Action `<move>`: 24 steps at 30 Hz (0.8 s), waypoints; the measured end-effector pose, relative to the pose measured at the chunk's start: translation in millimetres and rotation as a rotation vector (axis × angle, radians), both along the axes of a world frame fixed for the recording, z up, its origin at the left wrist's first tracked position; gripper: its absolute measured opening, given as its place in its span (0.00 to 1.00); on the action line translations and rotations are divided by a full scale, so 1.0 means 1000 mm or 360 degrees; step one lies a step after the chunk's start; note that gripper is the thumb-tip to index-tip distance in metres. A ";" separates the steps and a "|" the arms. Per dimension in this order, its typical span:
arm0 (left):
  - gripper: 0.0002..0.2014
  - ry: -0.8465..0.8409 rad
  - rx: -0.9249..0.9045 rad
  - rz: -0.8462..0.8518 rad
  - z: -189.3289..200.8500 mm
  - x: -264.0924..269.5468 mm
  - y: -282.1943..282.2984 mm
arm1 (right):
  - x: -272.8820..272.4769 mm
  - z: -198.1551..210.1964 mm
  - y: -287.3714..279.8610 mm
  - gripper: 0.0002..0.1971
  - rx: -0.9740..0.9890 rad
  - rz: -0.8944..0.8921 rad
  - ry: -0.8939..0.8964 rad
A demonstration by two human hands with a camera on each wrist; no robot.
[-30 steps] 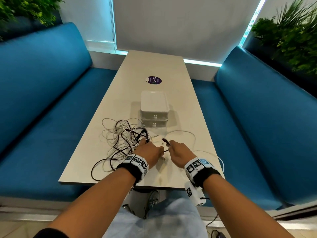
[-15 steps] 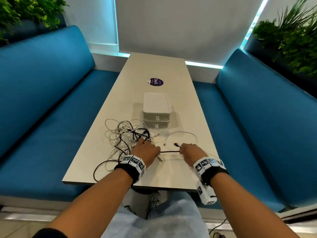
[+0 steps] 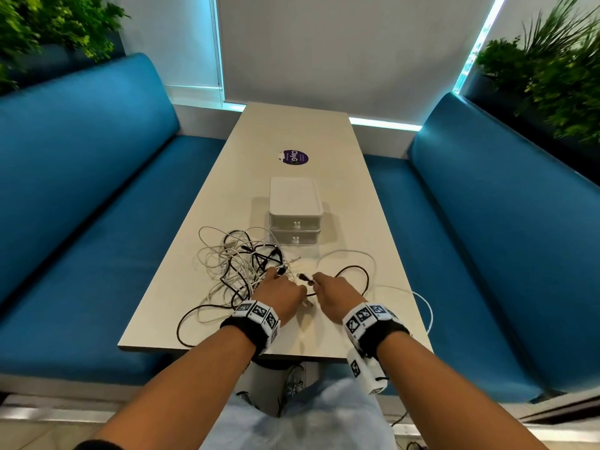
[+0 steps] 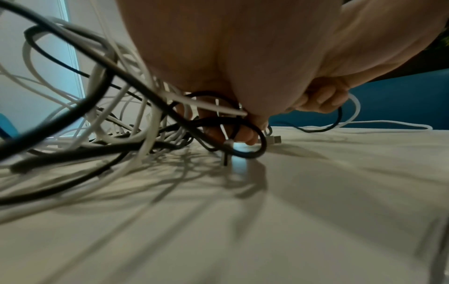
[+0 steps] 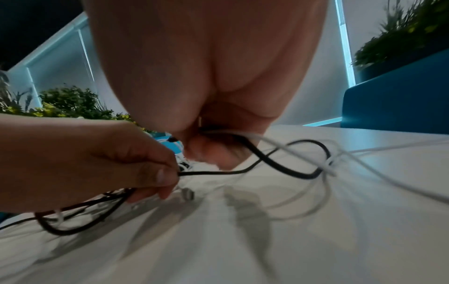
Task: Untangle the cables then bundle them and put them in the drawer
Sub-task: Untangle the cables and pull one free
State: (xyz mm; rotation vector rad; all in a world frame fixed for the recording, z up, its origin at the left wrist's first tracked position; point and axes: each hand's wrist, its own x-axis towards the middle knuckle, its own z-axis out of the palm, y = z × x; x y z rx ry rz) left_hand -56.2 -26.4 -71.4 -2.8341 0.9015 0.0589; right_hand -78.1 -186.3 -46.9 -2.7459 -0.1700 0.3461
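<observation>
A tangle of white and black cables (image 3: 240, 264) lies on the near left of the table (image 3: 292, 131). My left hand (image 3: 281, 292) sits at the tangle's right edge and pinches the black cable (image 5: 213, 173). My right hand (image 3: 334, 292) grips the same black cable (image 3: 355, 277) near its plug end, and a loop of it curves out to the right. A white cable (image 3: 425, 306) trails off the table's right edge. A white two-drawer box (image 3: 294, 211) stands behind the cables, both drawers closed.
Blue bench seats (image 3: 81, 196) flank the table on both sides. A purple round sticker (image 3: 293, 157) lies beyond the drawer box. Plants (image 3: 552, 69) stand behind the right bench back. The table's near edge (image 3: 227, 350) runs under my wrists.
My right hand came back toward the left hand after pulling the black cable out taut. The freed black cable now lies in a slack loop on the right.
</observation>
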 end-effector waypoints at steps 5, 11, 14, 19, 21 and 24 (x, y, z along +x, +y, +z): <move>0.11 0.0011 -0.0070 0.0011 0.003 -0.002 0.002 | 0.000 -0.003 0.013 0.13 0.0054 0.0005 0.0118; 0.10 -0.0016 -0.0071 0.0031 0.003 -0.003 0.004 | -0.002 -0.004 -0.006 0.13 0.0038 -0.0009 0.0185; 0.10 -0.0033 -0.0110 0.0128 0.000 0.000 0.012 | 0.000 0.000 -0.030 0.11 -0.0032 -0.0112 0.0157; 0.12 -0.0092 -0.0154 0.0128 -0.003 0.000 0.010 | 0.001 0.003 -0.054 0.13 -0.0276 -0.0301 0.0187; 0.12 -0.0098 -0.0176 0.0179 -0.004 0.000 0.006 | 0.001 0.001 -0.049 0.13 -0.0314 -0.0321 0.0195; 0.09 -0.0070 -0.0176 0.0198 -0.004 0.000 0.006 | 0.000 0.002 -0.038 0.14 -0.0186 -0.0402 0.0101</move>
